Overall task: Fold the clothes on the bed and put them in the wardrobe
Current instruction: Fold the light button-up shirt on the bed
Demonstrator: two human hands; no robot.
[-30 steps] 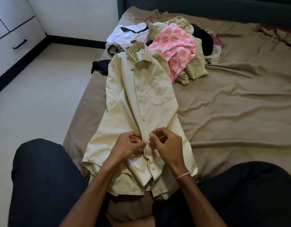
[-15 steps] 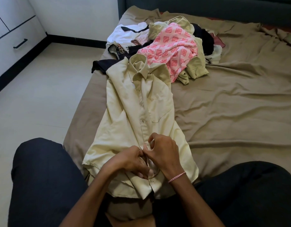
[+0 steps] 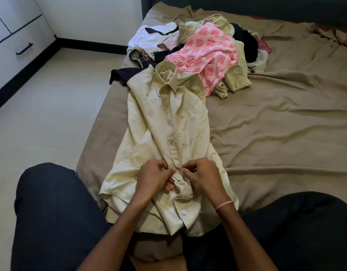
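A pale yellow button shirt [image 3: 164,122] lies front up on the brown bed sheet [image 3: 276,124], collar away from me and hem toward my knees. My left hand [image 3: 154,178] and my right hand [image 3: 203,178] meet at the button placket low on the shirt, each pinching the fabric there. The cloth bunches between my fingers. A white button shows just below my hands. Beyond the collar lies a heap of unfolded clothes [image 3: 204,49], with a pink patterned piece on top.
White wardrobe drawers [image 3: 14,47] with a black handle stand at the far left across the pale floor [image 3: 41,118]. My dark-trousered knees [image 3: 51,212] frame the bed's near edge. A dark headboard [image 3: 247,6] runs along the back.
The shirt has been pulled toward me, its collar sliding off the heap. My hands moved lower down the placket, then rose slightly, and the fabric now bunches between them.
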